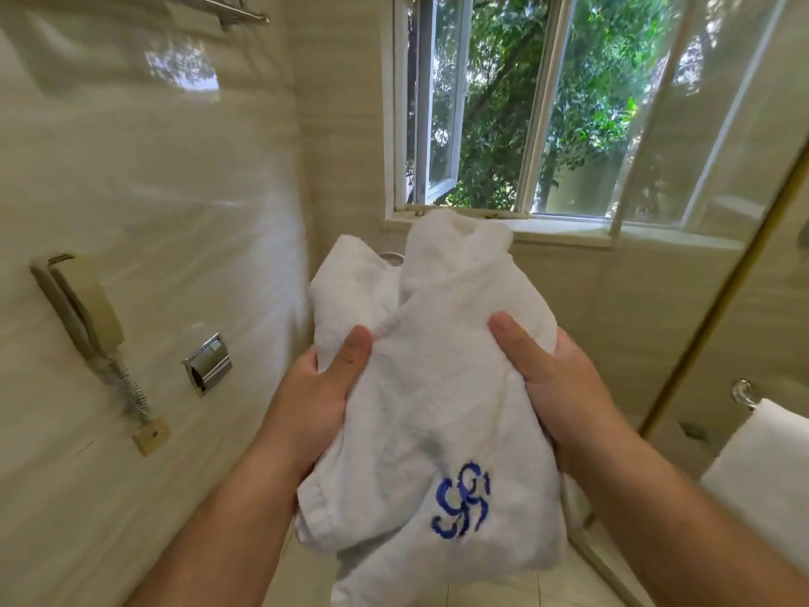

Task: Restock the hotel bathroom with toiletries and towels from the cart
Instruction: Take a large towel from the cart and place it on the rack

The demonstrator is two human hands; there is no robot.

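Observation:
A white towel (437, 387) with a blue embroidered monogram hangs bunched in front of me, below the window. My left hand (315, 396) grips its left side with the thumb on top. My right hand (556, 378) grips its right side the same way. The towel's upper end rises toward the window sill and covers most of a chrome ring (391, 256) on the wall behind it. Its lower end droops toward the tiled floor.
A wall phone (83, 313) and a chrome toilet-paper holder (209, 363) are on the left tiled wall. A metal rack (232, 10) is high up at the left. A window (503, 116) stands partly open ahead. Another white towel (761, 466) hangs on a bar by the glass shower door (722, 256) at right.

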